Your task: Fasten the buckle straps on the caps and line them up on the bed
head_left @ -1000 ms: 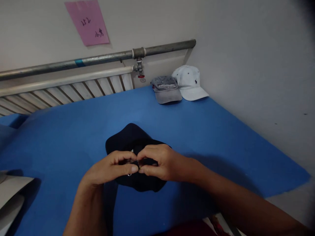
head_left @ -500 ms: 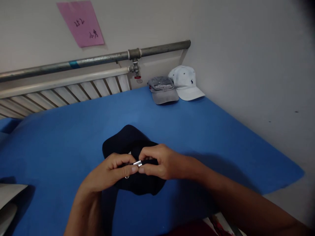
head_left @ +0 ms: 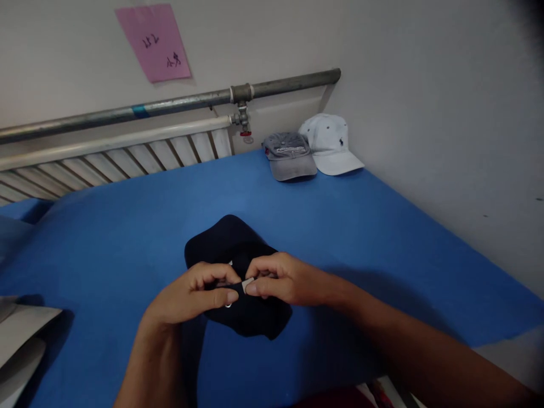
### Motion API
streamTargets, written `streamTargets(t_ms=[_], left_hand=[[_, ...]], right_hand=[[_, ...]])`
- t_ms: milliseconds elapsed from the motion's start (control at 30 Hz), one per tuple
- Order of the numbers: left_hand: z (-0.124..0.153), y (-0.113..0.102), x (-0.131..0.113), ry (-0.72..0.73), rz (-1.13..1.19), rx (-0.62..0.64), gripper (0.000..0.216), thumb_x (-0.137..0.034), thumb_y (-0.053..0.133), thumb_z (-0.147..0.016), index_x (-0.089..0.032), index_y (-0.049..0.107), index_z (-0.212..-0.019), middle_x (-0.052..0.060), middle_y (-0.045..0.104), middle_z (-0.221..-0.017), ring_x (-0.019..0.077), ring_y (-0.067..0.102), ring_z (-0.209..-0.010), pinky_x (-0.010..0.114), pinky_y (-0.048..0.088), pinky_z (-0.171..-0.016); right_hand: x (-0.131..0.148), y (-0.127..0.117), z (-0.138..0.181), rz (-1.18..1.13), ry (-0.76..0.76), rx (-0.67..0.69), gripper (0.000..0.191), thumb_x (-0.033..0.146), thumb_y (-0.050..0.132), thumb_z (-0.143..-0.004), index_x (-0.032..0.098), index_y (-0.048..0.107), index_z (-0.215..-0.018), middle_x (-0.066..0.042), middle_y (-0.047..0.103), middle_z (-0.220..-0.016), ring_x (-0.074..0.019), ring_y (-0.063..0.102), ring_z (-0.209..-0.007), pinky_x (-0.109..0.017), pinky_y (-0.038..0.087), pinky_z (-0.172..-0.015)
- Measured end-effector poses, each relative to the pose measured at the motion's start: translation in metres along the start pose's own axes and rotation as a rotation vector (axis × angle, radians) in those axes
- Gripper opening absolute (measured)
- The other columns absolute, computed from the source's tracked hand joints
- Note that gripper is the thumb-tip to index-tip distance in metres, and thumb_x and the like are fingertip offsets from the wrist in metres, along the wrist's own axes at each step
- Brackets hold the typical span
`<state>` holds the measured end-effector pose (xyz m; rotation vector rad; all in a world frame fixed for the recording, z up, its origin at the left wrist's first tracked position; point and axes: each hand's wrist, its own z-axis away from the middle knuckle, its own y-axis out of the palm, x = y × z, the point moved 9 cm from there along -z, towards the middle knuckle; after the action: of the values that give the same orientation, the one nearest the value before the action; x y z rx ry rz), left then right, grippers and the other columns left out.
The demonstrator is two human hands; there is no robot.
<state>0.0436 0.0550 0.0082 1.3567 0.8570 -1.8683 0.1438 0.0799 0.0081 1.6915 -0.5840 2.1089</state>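
Note:
A dark baseball cap [head_left: 229,235] lies on the blue surface in front of me, its brim pointing away to the upper left. My left hand [head_left: 191,294] pinches the cap's dark back strap between thumb and fingers. From the other side, my right hand [head_left: 293,279] is closed on the small metal buckle [head_left: 246,284] of that strap, thumb in front and fingers behind. A metal eyelet [head_left: 228,305] shows just under my left thumb. Both hands partly cover the inside of the cap.
A grey cap [head_left: 291,161] and a white cap [head_left: 334,147] sit together at the far corner, by the wall. Behind the blue tabletop [head_left: 140,226] run a radiator [head_left: 127,161] and a metal pipe [head_left: 187,103]. White flaps [head_left: 25,328] stick in at lower left.
My right thumb has shifted onto the buckle, which now looks paler and turned. My left thumb sits slightly farther from it. The whole scene has slid a little to the right.

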Motion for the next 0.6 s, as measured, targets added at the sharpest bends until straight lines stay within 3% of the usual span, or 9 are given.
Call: streamTargets(t_ms=[200,333,400,500,600], left_hand=[[0.002,-0.002,0.000,0.027,0.145,0.015,0.014,-0.026,0.069,-0.079,-0.020,0.070,-0.092,-0.002,0.057,-0.073,0.0091,0.049,-0.065,0.021,0.040,-0.060],[0.002,-0.010,0.005,0.013,0.178,-0.054,0.011,-0.023,0.069,-0.078,-0.021,0.070,-0.089,-0.002,0.057,-0.074,0.0086,0.047,-0.065,0.020,0.039,-0.060],[0.001,-0.013,0.008,0.003,0.177,-0.098,0.008,-0.023,0.069,-0.079,-0.020,0.070,-0.086,-0.003,0.055,-0.071,0.0078,0.045,-0.063,0.019,0.037,-0.058],[-0.002,-0.012,0.010,-0.024,0.140,-0.117,0.007,-0.024,0.066,-0.080,-0.019,0.069,-0.083,-0.003,0.054,-0.068,0.0082,0.044,-0.062,0.020,0.036,-0.058],[-0.008,-0.003,0.008,-0.016,0.065,-0.058,0.018,-0.021,0.062,-0.081,-0.021,0.070,-0.096,0.000,0.061,-0.081,0.0127,0.052,-0.075,0.024,0.041,-0.069]], right_hand=[[-0.004,-0.013,-0.004,-0.151,0.023,-0.070,0.016,0.030,0.061,-0.081,0.017,0.056,-0.073,0.005,0.050,-0.059,-0.0053,0.039,-0.047,-0.020,0.028,-0.044],[-0.014,-0.021,-0.007,-0.140,0.040,-0.104,0.015,0.032,0.059,-0.081,0.018,0.055,-0.075,0.005,0.051,-0.059,-0.0061,0.039,-0.043,-0.020,0.028,-0.041],[-0.002,-0.030,-0.005,0.024,-0.098,-0.236,0.009,0.027,0.058,-0.081,0.018,0.058,-0.081,0.002,0.057,-0.068,-0.0091,0.050,-0.055,-0.023,0.040,-0.052],[0.039,-0.030,0.013,0.387,-0.490,-0.443,0.017,0.019,0.059,-0.080,0.018,0.060,-0.096,-0.005,0.065,-0.093,-0.0166,0.059,-0.088,-0.033,0.047,-0.082],[0.056,-0.008,0.021,0.661,-0.682,-0.420,0.021,0.019,0.060,-0.082,0.017,0.061,-0.103,-0.008,0.065,-0.103,-0.0200,0.059,-0.096,-0.038,0.045,-0.088]])
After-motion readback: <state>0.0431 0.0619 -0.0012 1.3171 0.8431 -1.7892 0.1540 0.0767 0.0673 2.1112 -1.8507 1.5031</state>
